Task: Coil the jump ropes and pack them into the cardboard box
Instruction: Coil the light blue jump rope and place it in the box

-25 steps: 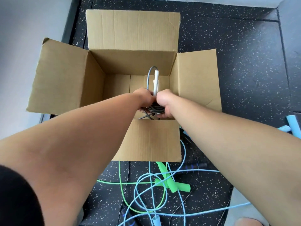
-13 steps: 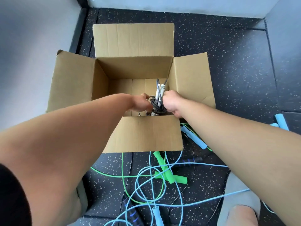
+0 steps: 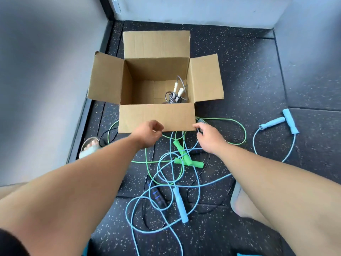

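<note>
Cardboard box flaps stand spread on the black speckled floor. The coiled grey rope with its white handles now lies loose on the box bottom toward the right near corner; half a second ago we held it there with both hands. We have since drawn both hands out over the near flap. Our left hand hovers at that flap's lower edge, fingers loosely curled and holding nothing. Our right hand reaches to the flap's right corner, fingertips over a bluish handle there, and we cannot tell whether it grips. Just beyond the flap's edge the green rope and the light-blue rope lie tangled on the floor, with another blue rope well apart at the right.
</note>
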